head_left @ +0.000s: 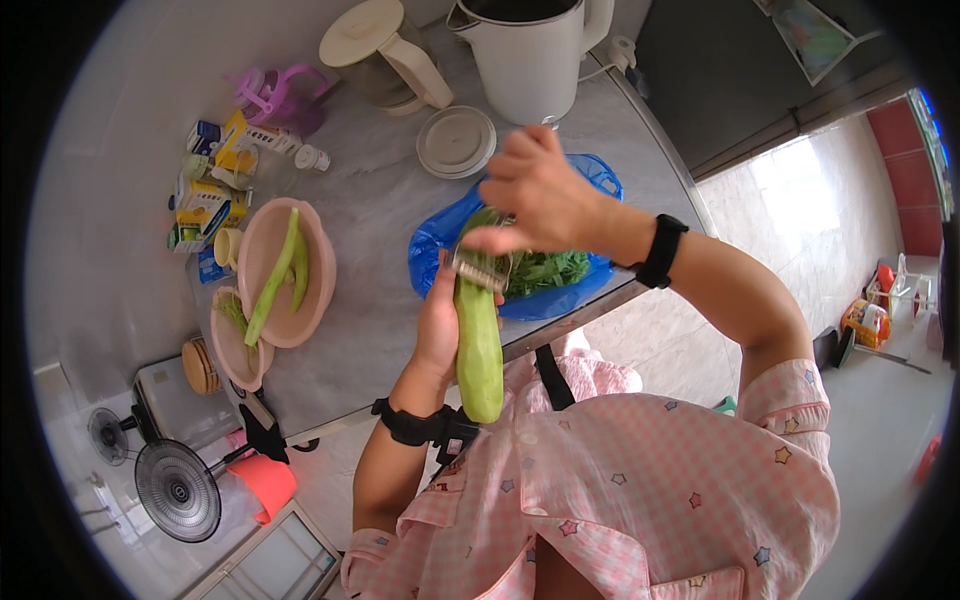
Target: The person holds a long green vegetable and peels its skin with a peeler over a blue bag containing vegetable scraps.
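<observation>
My left hand [436, 330] holds a long pale-green gourd [480, 352] from its side, the gourd's lower part showing a peeled surface. Above it, my right hand [529, 199] grips a metal-bladed peeler [480, 271], whose blade lies across the gourd near its upper end. The peeler's handle is mostly hidden by my fingers. Beneath both hands a blue plastic bag [439, 232] lies spread on the grey counter, with leafy greens [551, 270] on it. To the left, a pink basket [324, 277] holds slender light-green vegetables [274, 277].
A smaller pink basket [220, 345] sits beside the large one. Behind stand a white electric kettle [521, 67], a glass pitcher [367, 75], a purple jug [289, 101] and a round lid [456, 142]. Several small boxes [202, 199] line the wall. The counter's front edge [352, 416] runs before me.
</observation>
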Action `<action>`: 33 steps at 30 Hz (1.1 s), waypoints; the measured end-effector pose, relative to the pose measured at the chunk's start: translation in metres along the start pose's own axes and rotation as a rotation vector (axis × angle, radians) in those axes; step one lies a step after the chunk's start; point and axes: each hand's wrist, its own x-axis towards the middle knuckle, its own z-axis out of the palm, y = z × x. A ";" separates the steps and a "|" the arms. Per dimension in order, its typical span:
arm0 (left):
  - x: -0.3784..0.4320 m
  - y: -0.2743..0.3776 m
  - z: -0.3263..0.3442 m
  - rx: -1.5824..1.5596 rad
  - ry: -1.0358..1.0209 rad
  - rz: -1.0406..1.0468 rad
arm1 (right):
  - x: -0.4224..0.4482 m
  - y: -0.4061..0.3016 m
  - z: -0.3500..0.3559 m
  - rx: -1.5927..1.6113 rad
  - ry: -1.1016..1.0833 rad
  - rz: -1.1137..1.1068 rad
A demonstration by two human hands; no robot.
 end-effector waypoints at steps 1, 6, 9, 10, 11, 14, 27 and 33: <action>0.001 -0.001 0.001 -0.039 0.013 0.003 | 0.001 -0.007 0.002 0.077 0.009 -0.094; -0.002 0.006 -0.001 -0.017 -0.035 -0.009 | -0.004 0.023 0.012 0.004 0.082 -0.096; -0.006 0.009 0.001 0.057 -0.041 0.024 | -0.023 0.070 0.006 -0.259 0.038 0.133; -0.005 0.010 0.001 0.056 -0.047 0.034 | -0.022 0.068 0.006 -0.256 0.038 0.126; -0.003 0.010 0.002 0.055 -0.054 0.043 | -0.024 0.062 0.006 -0.186 0.052 0.130; 0.004 0.009 0.000 0.030 -0.009 0.005 | -0.007 0.020 -0.003 -0.047 0.002 0.029; -0.006 0.015 0.012 -0.141 -0.117 0.042 | -0.026 0.061 -0.003 -0.137 0.058 0.091; 0.003 0.008 0.005 -0.050 -0.218 -0.033 | 0.000 0.017 -0.005 -0.014 0.064 0.029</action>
